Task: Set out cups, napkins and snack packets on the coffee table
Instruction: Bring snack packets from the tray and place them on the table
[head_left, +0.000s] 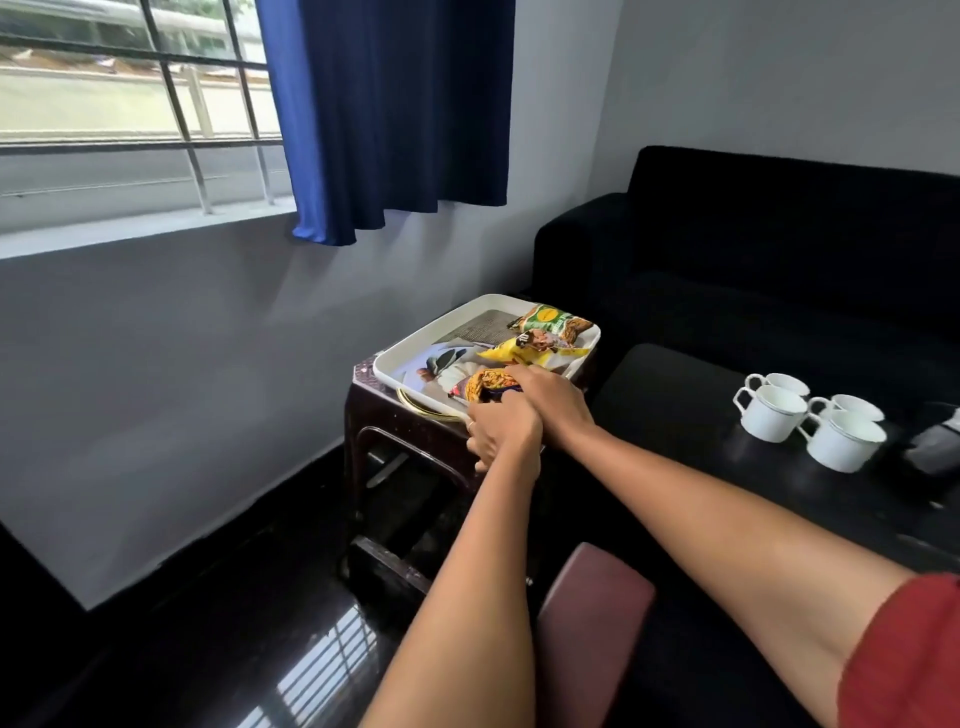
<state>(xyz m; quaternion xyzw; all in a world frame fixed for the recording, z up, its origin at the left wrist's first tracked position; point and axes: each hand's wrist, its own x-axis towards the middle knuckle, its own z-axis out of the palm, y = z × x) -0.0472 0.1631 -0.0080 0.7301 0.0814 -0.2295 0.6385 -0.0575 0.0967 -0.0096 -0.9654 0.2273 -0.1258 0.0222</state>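
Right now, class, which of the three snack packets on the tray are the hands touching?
The orange packet at the tray's near edge: both hands meet on it. The yellow packet and the green packet lie farther back, untouched.

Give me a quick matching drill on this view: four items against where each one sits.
1 white cups
2 green snack packet
3 tray
4 orange snack packet

A on the dark stool
B under both hands, near end of the tray
C far end of the tray
D on the black coffee table

1-D, 2-C, 3-A, 4-B
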